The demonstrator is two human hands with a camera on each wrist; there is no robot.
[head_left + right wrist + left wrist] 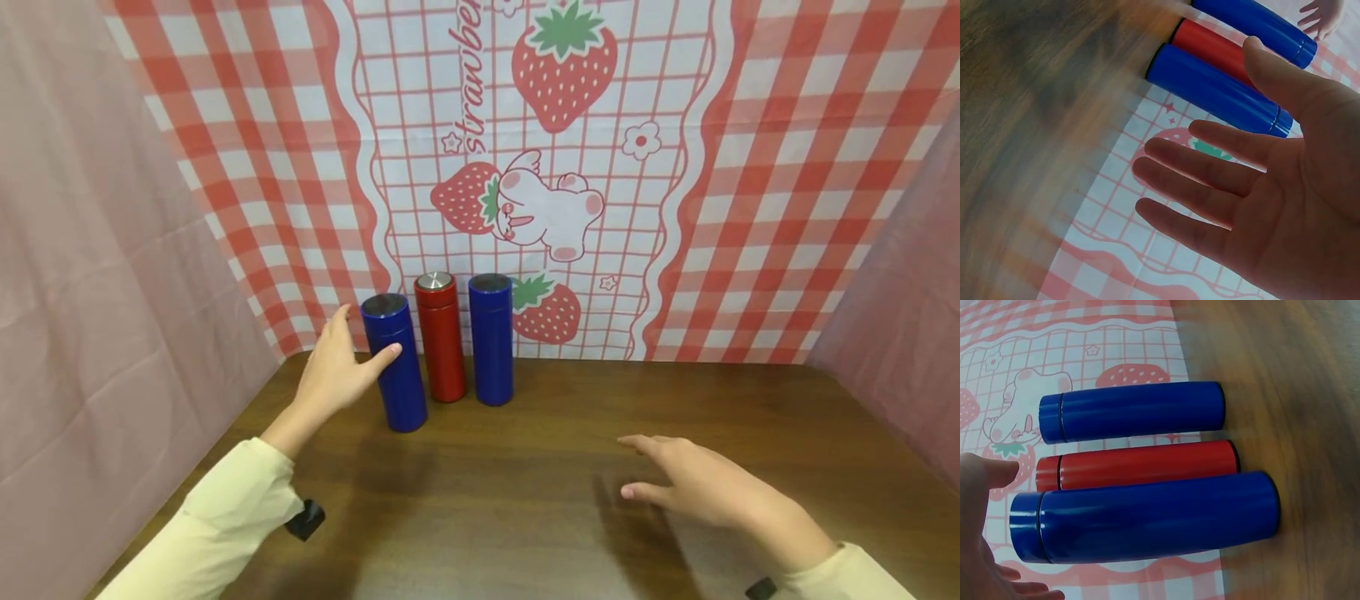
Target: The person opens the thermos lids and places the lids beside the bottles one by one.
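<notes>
Hand (L) [330, 373] wide, nr front blue btl [402, 379]

A blue flask [1154, 519] partly hides the red flask [1147, 466].

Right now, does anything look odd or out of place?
Nothing looks spilled or damaged. The leftmost blue bottle stands farther from the backdrop than the red bottle and other blue bottle, so their row looks uneven. The backdrop lettering runs sideways.
</notes>
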